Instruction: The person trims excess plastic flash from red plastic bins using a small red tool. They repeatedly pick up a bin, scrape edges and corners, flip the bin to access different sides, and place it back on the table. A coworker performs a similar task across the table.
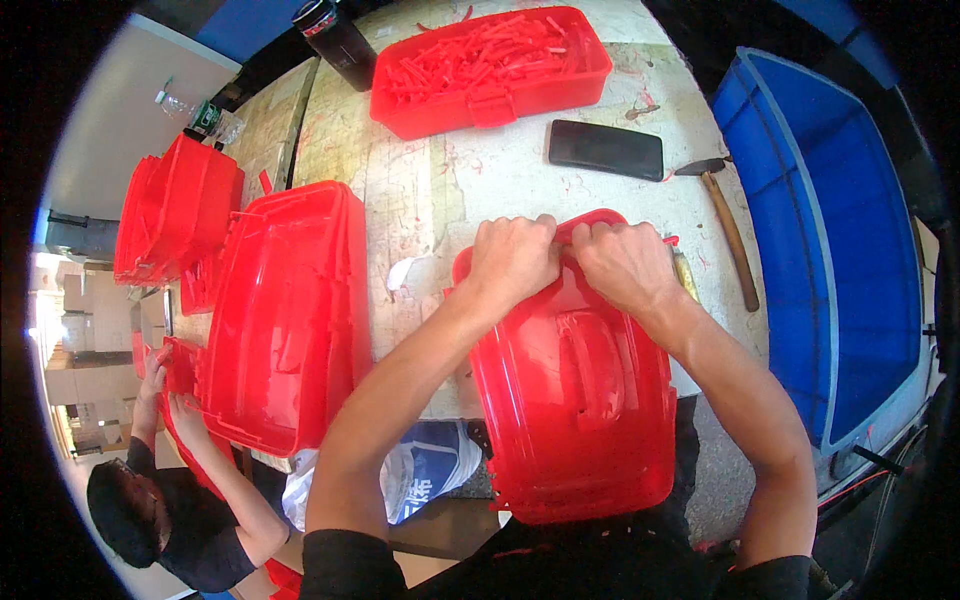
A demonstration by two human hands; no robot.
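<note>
In front of me a glossy red plastic box (540, 430) with a raised loop-shaped moulding sits tilted over the near table edge, its lower end by my body. My left hand (512, 262) is closed on its far rim. Close beside it, my right hand (624, 264) is also closed on that rim, knuckles up. The fingertips of both hands are hidden behind the rim. A hammer (735, 240) with a wooden handle lies to the right, and a black phone (606, 150) lies beyond my hands.
A red bin (440, 115) of red plastic strips stands at the back, beside a dark bottle (335, 45). Larger red boxes (290, 330) and stacked ones (180, 210) are left. A blue crate (800, 250) stands right. A co-worker (190, 500) handles a red part lower left.
</note>
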